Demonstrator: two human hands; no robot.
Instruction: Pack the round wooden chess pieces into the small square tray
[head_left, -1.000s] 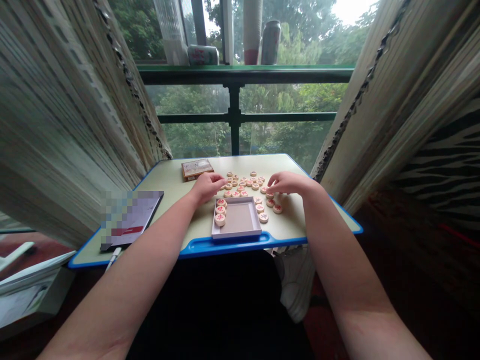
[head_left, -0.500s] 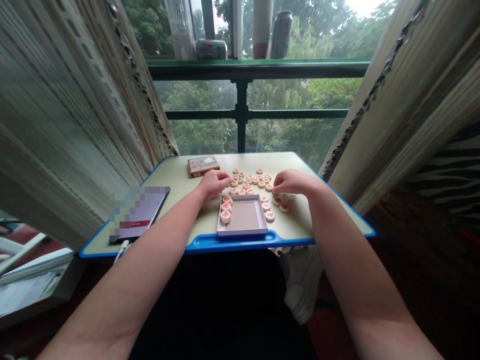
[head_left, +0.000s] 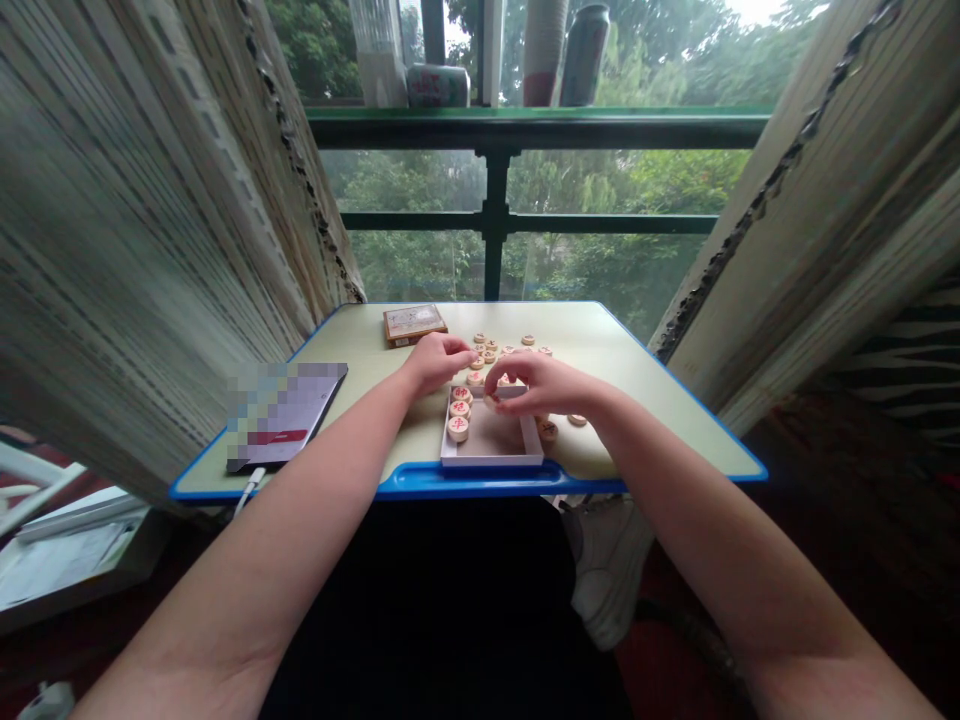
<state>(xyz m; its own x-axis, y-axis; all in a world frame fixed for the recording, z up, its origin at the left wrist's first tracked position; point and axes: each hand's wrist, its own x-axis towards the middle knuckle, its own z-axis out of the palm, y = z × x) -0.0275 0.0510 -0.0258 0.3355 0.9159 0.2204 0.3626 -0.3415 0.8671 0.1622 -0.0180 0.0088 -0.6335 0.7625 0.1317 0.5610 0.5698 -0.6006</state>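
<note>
Between the thumb and fingers of my right hand [head_left: 536,382] is a round wooden Chinese chess piece [head_left: 492,403], held over the shallow white box [head_left: 491,461]. Stacked in the box's left side are several red-lettered Chinese chess pieces [head_left: 458,428]. My left hand [head_left: 441,362] hovers just beyond the box's left corner, thumb and index finger apart. Its fingertips are at a loose piece [head_left: 478,362]; whether they touch it I cannot tell. More loose pieces [head_left: 490,345] lie beyond the box, partly hidden by my right hand.
A brown patterned case [head_left: 415,326] lies at the table's back left. On the left edge rests a tablet [head_left: 300,412] with a white cable [head_left: 250,490]. The table [head_left: 645,430] has a blue rim and stands against a green window railing [head_left: 540,130]. Cans [head_left: 587,55] and cups line the ledge.
My right hand has moved left from the loose pieces to above the box, bringing a chess piece with it. My left hand stays near the same pieces. The view has shifted slightly.
</note>
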